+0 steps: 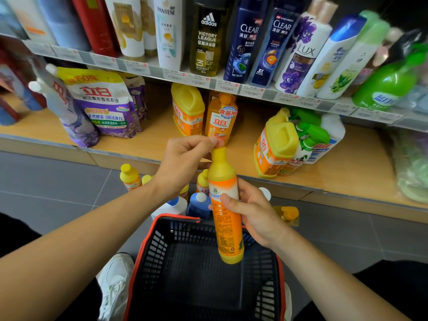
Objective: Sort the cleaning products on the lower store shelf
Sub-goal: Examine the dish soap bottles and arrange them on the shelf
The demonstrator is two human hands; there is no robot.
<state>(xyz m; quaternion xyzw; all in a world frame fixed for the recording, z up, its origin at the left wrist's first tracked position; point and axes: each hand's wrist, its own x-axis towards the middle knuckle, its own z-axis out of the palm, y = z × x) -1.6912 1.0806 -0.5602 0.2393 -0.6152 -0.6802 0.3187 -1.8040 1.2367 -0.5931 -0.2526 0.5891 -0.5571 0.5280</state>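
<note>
Showing the left hand (pixel 185 163) pinching the cap of a yellow bottle (pixel 225 228) with orange label, held at frame centre above the basket (pixel 143 251) and before the lower shelf (pixel 150 144); the right hand (pixel 251 212) grips its middle. Upper frame: Pantene (pixel 168 31), adidas "Victory League" (pixel 207 40), Clear (pixel 245 42), Lux (pixel 301 56) bottles.

The left hand's (pixel 185 163) fingertips cover the cap of the yellow detergent bottle (pixel 228 228), and its back-label print is too small to read. Behind that hand and bottle, the floor bottles (pixel 196 206) show only in part. 1 white cap (pixel 265 193) peeks past the right hand (pixel 252 212), its body hidden. The upper-shelf shampoo bottles (pixel 208 38) lose their tops to the frame edge. The price tags (pixel 199 78) are mostly illegible. Blurred green packs (pixel 412 165), possibly refill pouches, smear at the right edge. The basket (pixel 152 251) is cut off at the bottom.
</note>
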